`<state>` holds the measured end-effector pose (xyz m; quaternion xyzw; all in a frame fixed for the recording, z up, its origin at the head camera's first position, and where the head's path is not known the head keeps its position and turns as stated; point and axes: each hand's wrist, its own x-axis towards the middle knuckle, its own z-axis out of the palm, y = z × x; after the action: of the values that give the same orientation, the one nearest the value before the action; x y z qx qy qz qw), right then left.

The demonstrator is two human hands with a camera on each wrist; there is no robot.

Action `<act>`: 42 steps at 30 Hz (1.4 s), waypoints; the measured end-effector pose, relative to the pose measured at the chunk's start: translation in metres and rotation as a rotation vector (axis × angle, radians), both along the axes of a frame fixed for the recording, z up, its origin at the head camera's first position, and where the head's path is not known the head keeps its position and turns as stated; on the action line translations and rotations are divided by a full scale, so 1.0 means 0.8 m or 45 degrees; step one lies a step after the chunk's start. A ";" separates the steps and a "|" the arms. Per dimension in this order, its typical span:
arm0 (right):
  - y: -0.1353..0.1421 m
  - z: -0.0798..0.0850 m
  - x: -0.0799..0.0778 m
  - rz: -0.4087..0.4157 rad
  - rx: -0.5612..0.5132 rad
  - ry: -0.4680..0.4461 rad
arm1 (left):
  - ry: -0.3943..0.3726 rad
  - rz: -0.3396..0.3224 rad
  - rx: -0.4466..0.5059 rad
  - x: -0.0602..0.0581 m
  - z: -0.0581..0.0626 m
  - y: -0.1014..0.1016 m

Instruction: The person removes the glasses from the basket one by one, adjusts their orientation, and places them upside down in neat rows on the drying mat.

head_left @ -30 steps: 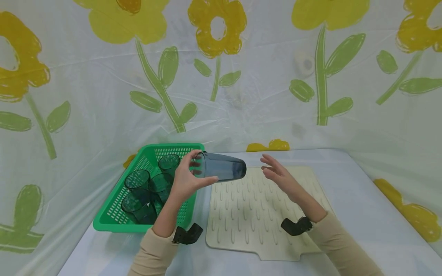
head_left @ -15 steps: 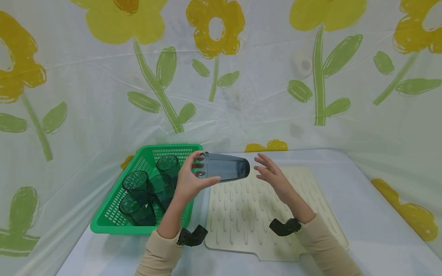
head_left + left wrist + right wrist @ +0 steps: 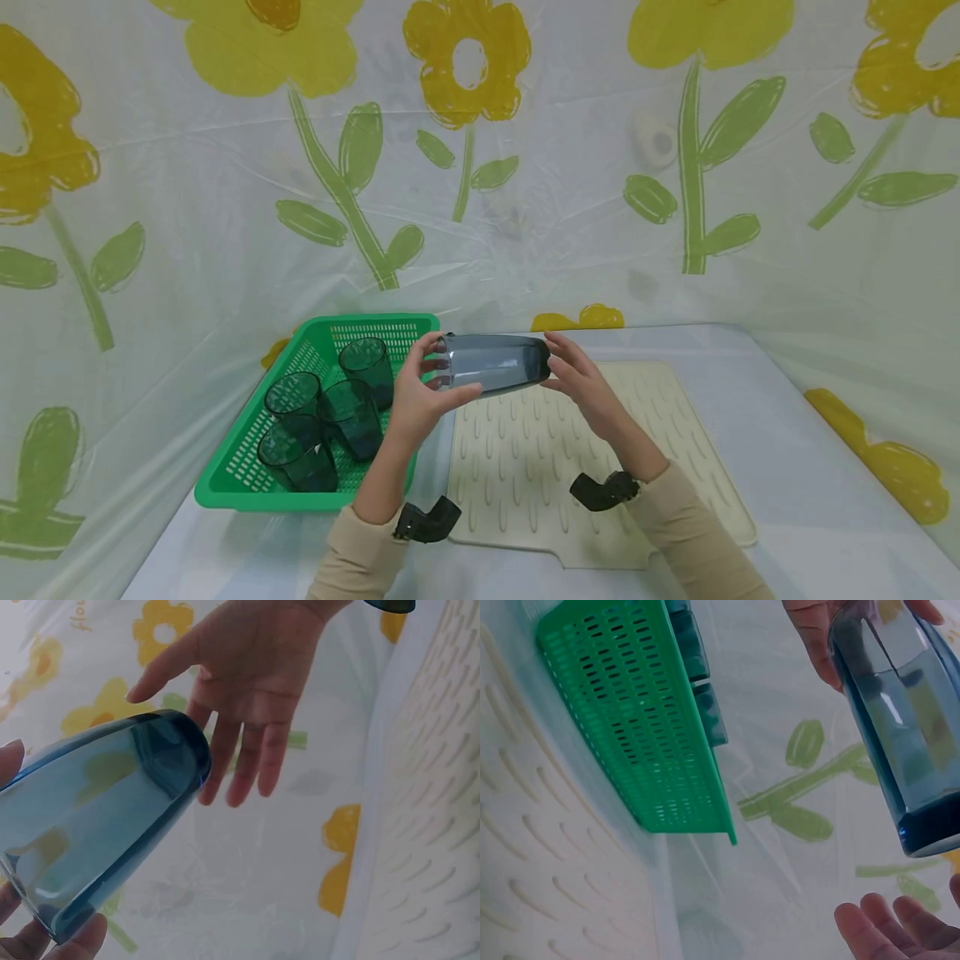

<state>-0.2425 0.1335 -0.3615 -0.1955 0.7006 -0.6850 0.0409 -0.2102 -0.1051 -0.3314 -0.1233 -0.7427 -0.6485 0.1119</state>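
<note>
A blue-tinted drinking glass (image 3: 495, 364) lies sideways in the air, over the far left part of the mat in the head view. My left hand (image 3: 422, 402) holds it around the rim end, thumb along the near side and fingers behind. Its thick base points right, toward my right hand (image 3: 588, 390). Those right fingers are spread and lightly bent just off the base. In the left wrist view the right palm (image 3: 251, 686) faces the glass (image 3: 112, 787), with the fingers extended. From the right wrist, a gap shows between the base and the right fingertips (image 3: 847, 915).
To the left stands a green perforated basket (image 3: 262, 502) with several similar tinted glasses (image 3: 349, 408) upright or leaning inside. A cream ridged drying mat (image 3: 532, 475) lies on the white table (image 3: 810, 500). A flower-printed curtain (image 3: 570, 208) hangs behind.
My right hand has moved left, closing most of the gap to the glass's base. The left hand has shifted slightly right with the glass, still holding it sideways.
</note>
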 end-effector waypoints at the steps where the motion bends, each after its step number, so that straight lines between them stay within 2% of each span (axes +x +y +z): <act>1: -0.001 0.000 0.000 -0.001 0.001 -0.001 | -0.004 0.001 0.013 -0.001 -0.002 0.001; 5: -0.003 0.001 -0.002 0.009 -0.015 -0.006 | -0.009 0.015 0.073 -0.003 -0.010 0.008; 15: -0.004 0.006 -0.003 0.023 -0.098 0.007 | 0.023 0.006 0.334 -0.001 -0.027 0.027; 24: -0.006 0.012 -0.001 0.016 -0.135 -0.003 | -0.006 0.008 0.502 0.000 -0.044 0.044; 28: -0.007 0.014 -0.001 0.013 -0.155 -0.025 | -0.014 0.030 0.531 0.000 -0.051 0.052; 32: -0.006 0.016 -0.002 -0.005 -0.134 -0.032 | -0.005 0.053 0.546 -0.001 -0.058 0.057; 37: -0.004 0.020 -0.005 -0.022 -0.097 -0.020 | 0.012 0.028 0.621 -0.002 -0.068 0.063; 42: 0.000 0.023 -0.008 -0.027 0.013 0.014 | 0.019 0.040 0.657 -0.001 -0.075 0.070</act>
<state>-0.2488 0.1338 -0.3433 -0.1915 0.7064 -0.6807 0.0307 -0.2112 -0.0491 -0.3912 -0.0840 -0.5536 -0.8139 0.1552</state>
